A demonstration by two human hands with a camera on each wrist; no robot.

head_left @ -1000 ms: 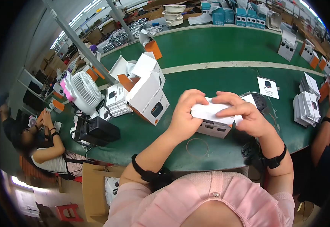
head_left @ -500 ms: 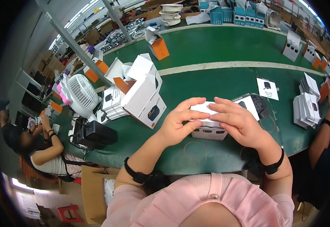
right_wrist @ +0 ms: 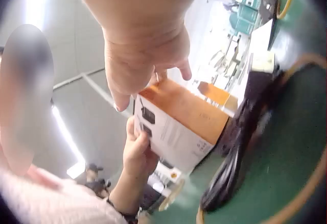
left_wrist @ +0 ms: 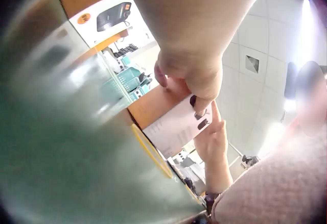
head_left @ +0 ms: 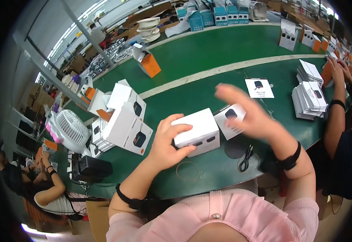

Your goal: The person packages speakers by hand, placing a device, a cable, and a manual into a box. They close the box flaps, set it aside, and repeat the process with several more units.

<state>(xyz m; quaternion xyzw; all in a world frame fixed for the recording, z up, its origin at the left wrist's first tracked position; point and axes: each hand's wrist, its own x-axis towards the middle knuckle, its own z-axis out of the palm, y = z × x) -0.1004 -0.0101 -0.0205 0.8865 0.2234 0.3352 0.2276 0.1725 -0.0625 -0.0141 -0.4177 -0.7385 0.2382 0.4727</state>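
Note:
In the head view my left hand (head_left: 163, 141) grips the left end of a closed white box (head_left: 198, 131), thumb low on the front and fingers over the top edge. The box stands on the green table, with pictures of a black device on its front and an orange side (right_wrist: 189, 104) in the right wrist view. My right hand (head_left: 252, 115), blurred and off the box, has its fingers stretched out above a white printed card (head_left: 227, 123) beside the box. A coiled black cable (head_left: 246, 158) lies near the table's front edge.
An open white box (head_left: 129, 133), stacked booklets (head_left: 97, 139) and a fan (head_left: 71, 127) stand at left. Another printed card (head_left: 259, 88) lies at the back right, near a booklet pile (head_left: 310, 101). A rubber band (head_left: 188, 171) lies in front. People sit at both sides.
Both hands were on the box top, which was folded down flat. My right hand has let go and moved right over the card; the left has settled on the box's left end. The head view has shifted.

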